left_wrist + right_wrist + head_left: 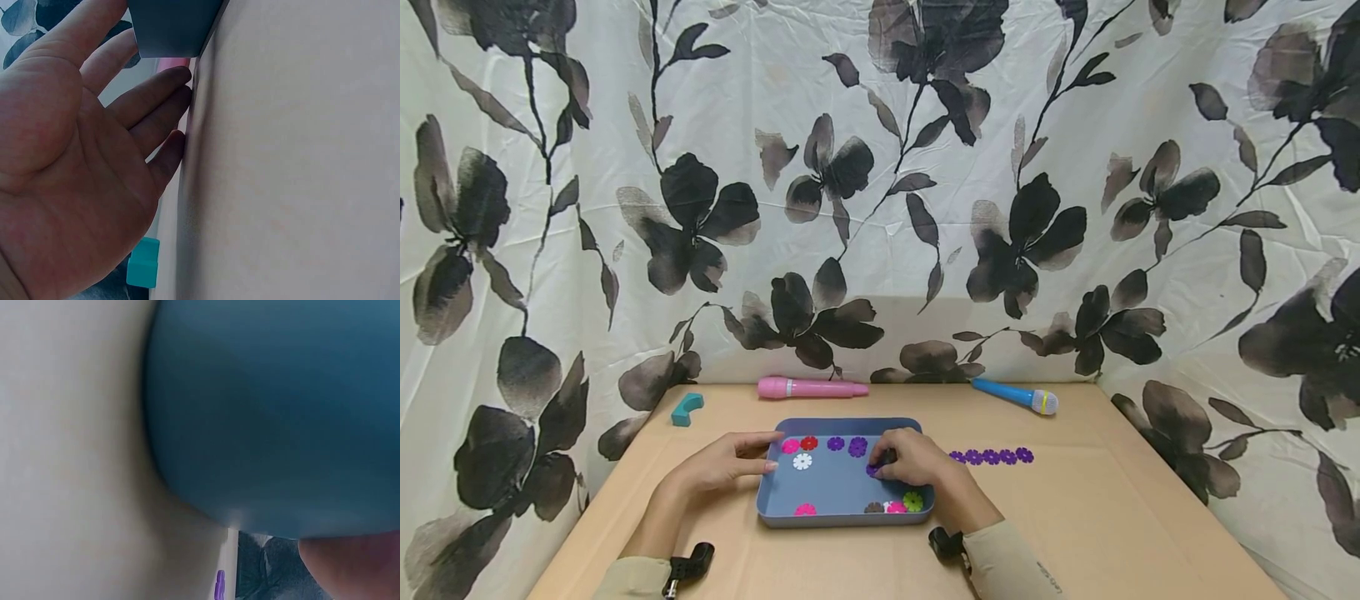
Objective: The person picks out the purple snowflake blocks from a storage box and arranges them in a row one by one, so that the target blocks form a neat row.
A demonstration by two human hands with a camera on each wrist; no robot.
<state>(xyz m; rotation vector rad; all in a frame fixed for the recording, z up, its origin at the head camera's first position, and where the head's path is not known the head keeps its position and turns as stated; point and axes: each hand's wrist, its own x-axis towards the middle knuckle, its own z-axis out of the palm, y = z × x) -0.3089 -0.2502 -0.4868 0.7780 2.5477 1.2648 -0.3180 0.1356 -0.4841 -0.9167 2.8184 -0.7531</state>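
A blue-grey tray (835,521) stands on the table, holding several flower-shaped discs. My left hand (718,462) is at its left edge, thumb and index finger touching the side, the other fingers loosely extended in the left wrist view. Over the tray's right part, my right hand (910,458) pinches a purple flower disc (872,471), mostly covered by the fingers. Two purple discs (857,447) lie near the back, with pink (791,447), red (808,443) and white (802,462) ones at left. Brown (874,507), pink and green (913,501) discs lie at the front right.
Right of the tray, a row of several purple flower discs (991,457) lies on the table. Behind stand out a pink toy microphone (812,387) and a blue one (1015,396). A teal block (687,409) sits at the back left. Floral cloth (925,208) hangs around the table.
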